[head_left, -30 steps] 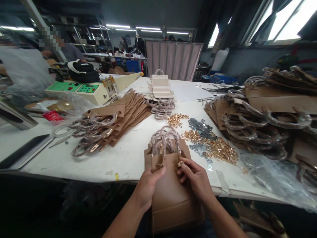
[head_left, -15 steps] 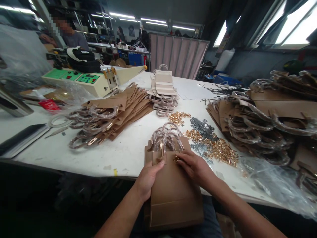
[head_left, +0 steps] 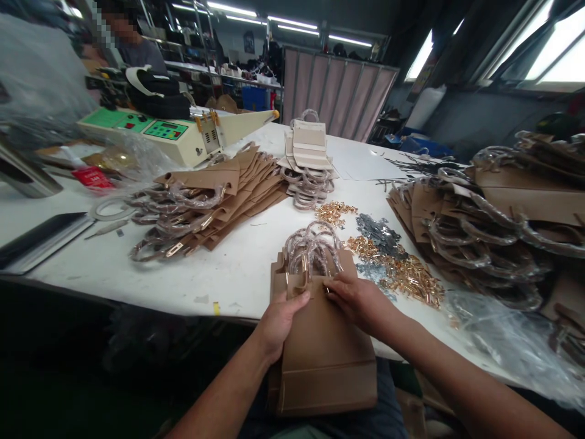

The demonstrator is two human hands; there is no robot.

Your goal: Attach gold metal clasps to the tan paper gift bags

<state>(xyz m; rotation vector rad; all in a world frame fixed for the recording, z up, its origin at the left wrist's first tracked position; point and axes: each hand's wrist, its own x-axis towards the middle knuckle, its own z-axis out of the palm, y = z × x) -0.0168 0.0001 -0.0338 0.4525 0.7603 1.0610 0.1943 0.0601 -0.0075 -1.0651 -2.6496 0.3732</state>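
Note:
A stack of brown bag panels (head_left: 326, 347) leans from my lap against the table edge, plastic-wrapped handles (head_left: 315, 247) at its top. My left hand (head_left: 280, 322) grips the left side of the stack, thumb on the front panel just below a handle tab. With bent fingers, my right hand (head_left: 359, 302) pinches a small gold metal fitting (head_left: 326, 289) against the upper part of the same panel. The fingers hide most of that fitting. Beyond the right hand lie loose gold fittings (head_left: 414, 279) and grey metal plates (head_left: 379, 235).
Piles of brown bag panels lie at left (head_left: 247, 192) and right (head_left: 525, 189); pale panels (head_left: 309, 143) are stacked at the back. A machine with green control panels (head_left: 176, 143) stands back left. Clear plastic (head_left: 498, 329) covers the front right edge. A person (head_left: 141, 52) is behind the machine.
The right fingers have closed in on the gold fitting at the panel, now showing less of it. The left hand keeps its grip. The whole view has shifted slightly.

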